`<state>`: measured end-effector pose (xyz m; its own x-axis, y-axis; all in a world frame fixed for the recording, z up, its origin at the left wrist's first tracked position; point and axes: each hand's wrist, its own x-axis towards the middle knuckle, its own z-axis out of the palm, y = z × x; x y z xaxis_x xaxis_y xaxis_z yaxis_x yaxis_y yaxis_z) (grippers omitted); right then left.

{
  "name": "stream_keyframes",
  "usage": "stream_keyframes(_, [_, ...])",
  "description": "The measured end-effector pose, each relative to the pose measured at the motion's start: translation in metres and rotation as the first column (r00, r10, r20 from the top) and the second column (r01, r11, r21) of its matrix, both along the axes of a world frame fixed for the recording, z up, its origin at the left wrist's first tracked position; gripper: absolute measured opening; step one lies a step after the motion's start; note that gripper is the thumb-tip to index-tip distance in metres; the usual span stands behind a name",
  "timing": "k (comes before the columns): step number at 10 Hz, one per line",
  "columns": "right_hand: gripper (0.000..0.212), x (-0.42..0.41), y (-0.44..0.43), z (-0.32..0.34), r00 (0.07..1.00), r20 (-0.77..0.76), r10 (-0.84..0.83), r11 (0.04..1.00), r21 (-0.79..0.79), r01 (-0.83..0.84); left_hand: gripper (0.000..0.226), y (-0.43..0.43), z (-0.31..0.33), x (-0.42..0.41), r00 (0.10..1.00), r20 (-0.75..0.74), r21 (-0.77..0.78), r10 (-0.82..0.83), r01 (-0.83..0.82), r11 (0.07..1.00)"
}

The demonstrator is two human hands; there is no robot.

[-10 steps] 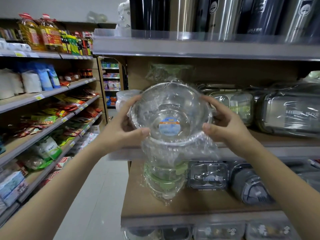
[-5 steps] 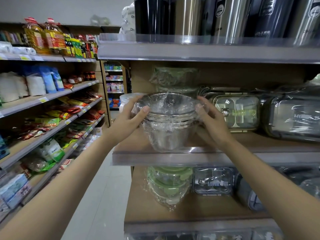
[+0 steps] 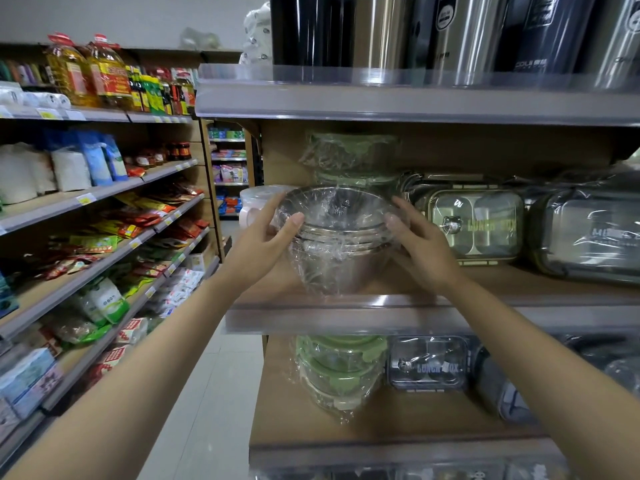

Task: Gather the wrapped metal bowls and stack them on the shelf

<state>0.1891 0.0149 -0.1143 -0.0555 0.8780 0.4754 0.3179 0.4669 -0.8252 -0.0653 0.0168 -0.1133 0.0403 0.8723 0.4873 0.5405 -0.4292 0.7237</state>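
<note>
So the person had the wrapped bowls (image 3: 337, 237) pinned between both palms, the left hand (image 3: 266, 240) and right hand (image 3: 420, 244) each grasping opposite sides just under the rims, thumbs hooked near the top edge. That nested stack sat upright at the front of the middle shelf (image 3: 381, 315), base right about on the board, green-lidded containers (image 3: 349, 157) behind and a lunch box (image 3: 474, 225) beside. Probably light-ish and stiff, but that plastic film looked slippery, so squeezing at the rim ridges seemed safer than the smooth sides.
</note>
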Motion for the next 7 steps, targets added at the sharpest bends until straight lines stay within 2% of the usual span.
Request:
stream_keyframes(1, [0.072, 0.003, -0.005, 0.001, 0.966, 0.208, -0.155, 0.971, 0.214, 0.11, 0.071, -0.009, -0.009, 0.001, 0.996, -0.007, 0.167, 0.093, -0.09, 0.982])
stream_keyframes(2, [0.071, 0.002, -0.013, 0.001, 0.935, 0.293, -0.199, 0.953, 0.281, 0.115, 0.08, -0.012, -0.018, 0.006, 0.994, 0.031, 0.247, 0.108, -0.112, 0.962])
stream_keyframes(4, [0.077, -0.005, -0.011, -0.003, 0.946, 0.265, -0.188, 0.955, 0.272, 0.113, 0.093, -0.007, -0.02, 0.013, 0.995, 0.075, 0.19, 0.063, -0.077, 0.979])
stream_keyframes(6, [0.066, -0.009, -0.015, -0.004, 0.92, 0.309, -0.242, 0.956, 0.238, 0.172, 0.084, -0.014, -0.012, 0.015, 0.994, -0.035, 0.164, 0.106, -0.099, 0.982])
stream_keyframes(7, [0.055, -0.007, -0.03, -0.015, 0.907, 0.209, -0.365, 0.896, 0.344, 0.281, 0.075, -0.028, -0.017, 0.016, 0.986, -0.05, 0.277, 0.158, -0.138, 0.951])
